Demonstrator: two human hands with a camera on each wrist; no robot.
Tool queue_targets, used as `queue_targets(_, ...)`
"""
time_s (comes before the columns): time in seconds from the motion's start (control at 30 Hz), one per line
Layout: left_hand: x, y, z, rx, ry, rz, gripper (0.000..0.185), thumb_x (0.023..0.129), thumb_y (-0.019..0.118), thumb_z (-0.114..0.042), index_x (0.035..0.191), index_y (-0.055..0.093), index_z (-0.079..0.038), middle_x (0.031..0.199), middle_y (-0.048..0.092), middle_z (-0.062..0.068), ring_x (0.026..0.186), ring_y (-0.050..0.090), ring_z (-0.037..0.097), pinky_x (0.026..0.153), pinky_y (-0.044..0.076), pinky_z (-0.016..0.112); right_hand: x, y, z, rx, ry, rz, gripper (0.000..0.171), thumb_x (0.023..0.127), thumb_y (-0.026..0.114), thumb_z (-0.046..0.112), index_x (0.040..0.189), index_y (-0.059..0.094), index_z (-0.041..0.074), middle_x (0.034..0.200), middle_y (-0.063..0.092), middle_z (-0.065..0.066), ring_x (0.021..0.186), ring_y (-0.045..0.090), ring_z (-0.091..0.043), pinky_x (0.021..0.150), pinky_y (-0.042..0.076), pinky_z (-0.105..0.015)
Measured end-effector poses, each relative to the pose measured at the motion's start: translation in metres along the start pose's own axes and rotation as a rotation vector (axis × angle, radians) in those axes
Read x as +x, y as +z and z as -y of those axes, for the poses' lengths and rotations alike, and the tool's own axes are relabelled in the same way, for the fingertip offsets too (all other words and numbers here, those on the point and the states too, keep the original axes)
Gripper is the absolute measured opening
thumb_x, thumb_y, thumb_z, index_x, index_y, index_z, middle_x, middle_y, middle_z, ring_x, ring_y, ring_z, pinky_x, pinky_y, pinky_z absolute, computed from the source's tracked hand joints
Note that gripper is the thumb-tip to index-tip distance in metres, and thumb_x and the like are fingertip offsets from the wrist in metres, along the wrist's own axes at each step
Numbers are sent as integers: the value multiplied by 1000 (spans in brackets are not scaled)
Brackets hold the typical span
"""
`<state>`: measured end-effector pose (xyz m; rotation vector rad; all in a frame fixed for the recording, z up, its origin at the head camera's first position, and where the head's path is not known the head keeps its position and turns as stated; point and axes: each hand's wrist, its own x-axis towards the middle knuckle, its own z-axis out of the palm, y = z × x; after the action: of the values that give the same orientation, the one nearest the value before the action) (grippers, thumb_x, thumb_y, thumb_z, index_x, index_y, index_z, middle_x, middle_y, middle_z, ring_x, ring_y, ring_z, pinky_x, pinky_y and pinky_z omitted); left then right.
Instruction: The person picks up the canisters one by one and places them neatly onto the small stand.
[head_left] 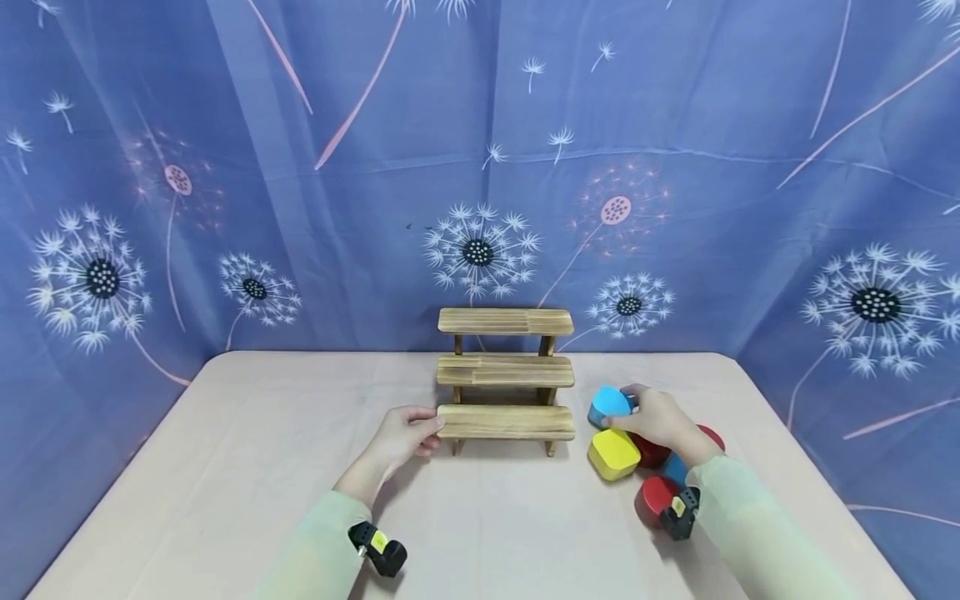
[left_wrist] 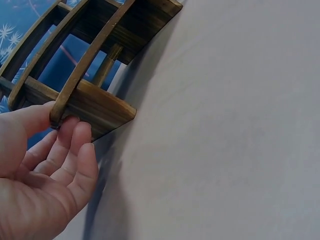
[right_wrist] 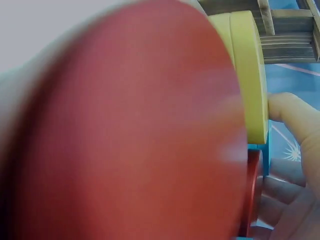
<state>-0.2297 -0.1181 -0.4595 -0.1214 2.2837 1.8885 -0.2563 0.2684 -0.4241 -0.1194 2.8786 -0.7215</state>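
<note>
No brand, label or writing can be read on anything in view. The left hand [head_left: 405, 437] sits just left of centre in the head view, its fingers loosely open and barely bent, the thumb and fingertips [left_wrist: 75, 135] touching the left end of the lowest step of the wooden three-step stand [head_left: 506, 375]; it steadies the stand rather than wrapping it. The stand is at the middle of the pale table [head_left: 225, 467], close to the back edge. The right hand [head_left: 660, 421], right of centre, curls over a blue rounded block [head_left: 607, 404], thumb and fingers around it. Just below it, touching the hand, lies a yellow rounded block [head_left: 613, 452]. Red blocks [head_left: 654, 497] cluster under and behind the wrist, one filling the right wrist view as a blur.
</note>
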Motion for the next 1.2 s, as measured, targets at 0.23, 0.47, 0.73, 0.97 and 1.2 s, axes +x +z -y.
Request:
queue_targets(0.23, 1, 1, 1, 0, -4, -1, 30, 91, 62, -13, 113, 61, 7, 79, 68, 6, 63, 63, 12, 63, 58, 32, -3, 2, 0, 8, 19, -8, 73, 81, 71, 38, 130, 44, -9, 114, 59, -27, 93, 58, -30, 82, 54, -46)
queue_targets(0.47, 3, 3, 3, -12, 3, -7, 29, 90, 62, -13, 113, 61, 6, 78, 67, 4, 62, 61, 11, 60, 56, 31, -9, 0, -2, 23, -14, -60, 75, 82, 70, 40, 130, 43, -11, 117, 57, -30, 95, 59, -34, 81, 55, -47)
queue_targets(0.73, 1, 4, 5, -16, 25, -18, 30, 91, 62, -15, 112, 61, 6, 72, 65, 3, 61, 60, 10, 57, 54, 27, -13, -7, 5, 83, -75, -118, 69, 84, 68, 32, 131, 41, -11, 122, 55, -31, 99, 61, -38, 81, 56, -45)
queue_targets(0.97, 1, 3, 10, -15, 46, -24, 29, 90, 62, -14, 112, 62, 6, 75, 66, 3, 62, 61, 9, 58, 54, 25, -14, -14, 10, 144, -166, -189, 63, 83, 69, 28, 127, 45, -11, 116, 58, -29, 96, 63, -36, 77, 57, -40)
queue_targets(1.2, -1, 3, 12, -20, 64, -45, 30, 90, 62, -13, 113, 61, 7, 79, 68, 5, 62, 60, 9, 57, 53, 26, -16, -25, 20, 153, -182, -226, 59, 84, 68, 32, 126, 48, -5, 116, 61, -23, 96, 62, -34, 75, 57, -36)
